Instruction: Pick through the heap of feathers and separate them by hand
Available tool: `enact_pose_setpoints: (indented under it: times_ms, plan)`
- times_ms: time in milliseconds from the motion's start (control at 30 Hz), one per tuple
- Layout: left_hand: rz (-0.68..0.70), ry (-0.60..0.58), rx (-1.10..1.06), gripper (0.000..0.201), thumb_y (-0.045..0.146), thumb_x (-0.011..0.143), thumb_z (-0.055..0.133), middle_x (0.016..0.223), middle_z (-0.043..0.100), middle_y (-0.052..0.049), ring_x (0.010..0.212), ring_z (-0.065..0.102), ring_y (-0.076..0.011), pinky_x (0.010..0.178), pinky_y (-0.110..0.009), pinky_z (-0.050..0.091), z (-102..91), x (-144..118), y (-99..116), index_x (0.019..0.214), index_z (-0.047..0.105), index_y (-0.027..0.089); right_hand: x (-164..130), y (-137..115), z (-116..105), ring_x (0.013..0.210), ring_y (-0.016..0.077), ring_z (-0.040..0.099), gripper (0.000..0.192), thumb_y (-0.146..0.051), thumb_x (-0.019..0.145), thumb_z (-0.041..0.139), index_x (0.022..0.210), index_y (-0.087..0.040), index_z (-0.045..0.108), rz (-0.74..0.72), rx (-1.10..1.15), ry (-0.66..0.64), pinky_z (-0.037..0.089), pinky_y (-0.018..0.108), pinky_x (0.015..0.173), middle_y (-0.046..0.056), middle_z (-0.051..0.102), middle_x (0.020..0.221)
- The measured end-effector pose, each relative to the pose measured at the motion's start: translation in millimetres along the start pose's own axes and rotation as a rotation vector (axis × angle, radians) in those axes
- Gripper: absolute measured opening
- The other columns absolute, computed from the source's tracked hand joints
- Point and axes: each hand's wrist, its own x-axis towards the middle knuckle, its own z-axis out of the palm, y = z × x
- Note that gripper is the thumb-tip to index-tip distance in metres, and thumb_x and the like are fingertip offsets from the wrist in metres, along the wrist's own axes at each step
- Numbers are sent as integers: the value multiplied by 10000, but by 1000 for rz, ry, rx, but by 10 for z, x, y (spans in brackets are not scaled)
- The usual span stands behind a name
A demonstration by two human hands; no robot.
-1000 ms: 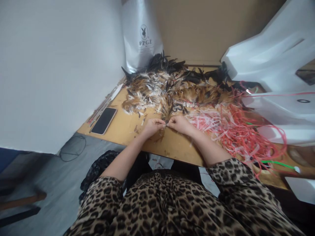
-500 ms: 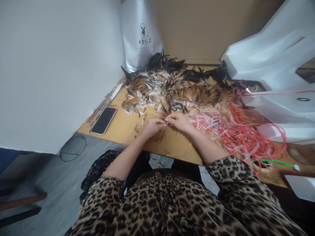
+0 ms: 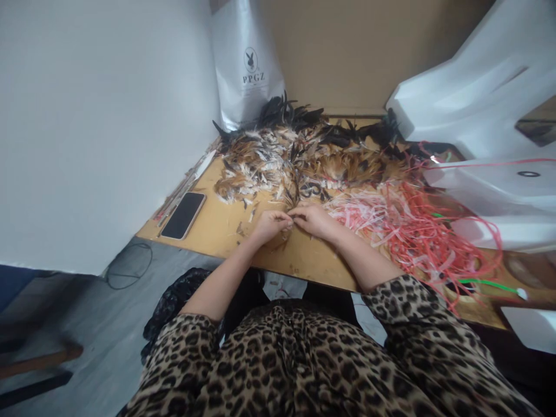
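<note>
- Head camera view, looking down at a wooden table (image 3: 226,229) where a person in a leopard-print top works with both bare hands.
- The left hand (image 3: 270,223) and the right hand (image 3: 313,219) meet near the table's near edge, fingertips touching. Both hands have their fingers pressed together, pinching a small tuft of brown feathers (image 3: 292,204) that rises between them.
- Compared with a second ago, the hands have closed in slightly: the right hand has slid a little to the left and tightened against the left, and the tuft now stands more upright above the pinch. My reading is that the small bundle is being gathered and held firm rather than released.
- That tuft sits at the front edge of a large feather pile (image 3: 295,153), brown, white and black, spread across the back of the table. The pile has not visibly shifted.
- Just beyond the hands lies a dark pair of scissors (image 3: 313,189), untouched.
- To the right spreads a tangle of red and pink strips (image 3: 403,223), some trailing over the table edge.
- To the left lies a dark phone (image 3: 183,215), face up, well apart from the hands.
- A white bag (image 3: 248,63) with a printed logo stands against the back wall, and white foam shapes (image 3: 473,98) crowd the right side.
</note>
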Motion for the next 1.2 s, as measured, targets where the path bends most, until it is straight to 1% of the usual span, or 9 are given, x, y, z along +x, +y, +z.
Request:
enact_pose_setpoints:
  times_ms: [167, 300, 467, 567, 733, 1000, 1200]
  plan:
    - [-15, -7, -2, 193, 253, 594, 728, 558, 628, -7, 517, 565, -84, 580, -232, 478, -9, 11, -11, 699, 640, 117, 7, 33, 10, 751, 163, 533, 174, -183, 781, 516, 797, -168, 689, -17, -46, 13, 391, 269, 716, 67, 599, 752]
    - [1, -24, 2, 202, 261, 603, 723, 571, 636, -15, 528, 575, -86, 589, -234, 483, -30, 15, -22, 712, 636, 114, 7, 42, 4, 751, 159, 533, 142, -169, 770, 514, 745, -158, 654, -11, -45, 18, 393, 269, 721, 65, 596, 755]
    - [-7, -30, -41, 207, 252, 613, 719, 590, 644, -25, 563, 599, -96, 615, -245, 494, -50, 26, -19, 727, 624, 107, 7, 53, -6, 713, 148, 532, 131, -177, 774, 505, 714, -153, 619, 32, 19, -2, 392, 261, 694, 56, 597, 736]
    - [-32, -5, -76, 219, 239, 604, 728, 604, 649, -34, 579, 609, -103, 625, -252, 499, -50, 34, -3, 732, 617, 101, 8, 52, -26, 696, 138, 537, 128, -184, 773, 510, 701, -156, 611, 53, 63, -7, 391, 252, 686, 45, 605, 730]
    - [-70, 22, -152, 250, 229, 569, 756, 594, 647, -27, 572, 612, -99, 659, -267, 511, -54, 40, 53, 721, 608, 98, 6, 62, -41, 695, 130, 534, 122, -187, 771, 518, 696, -156, 611, 37, 77, 2, 387, 243, 689, 34, 603, 714]
    - [-97, 14, -232, 278, 207, 518, 781, 574, 648, -26, 557, 616, -92, 587, -202, 492, -86, 51, 104, 707, 614, 89, 11, 43, -46, 694, 127, 536, 123, -202, 774, 530, 706, -150, 619, 24, 112, -10, 394, 241, 687, 37, 611, 714]
    - [-107, 11, -245, 290, 184, 520, 782, 581, 645, -28, 543, 606, -84, 564, -190, 477, -88, 53, 111, 733, 610, 88, 9, 31, -60, 667, 120, 547, 132, -210, 755, 533, 714, -142, 639, 63, 151, -72, 399, 232, 656, 39, 630, 707]
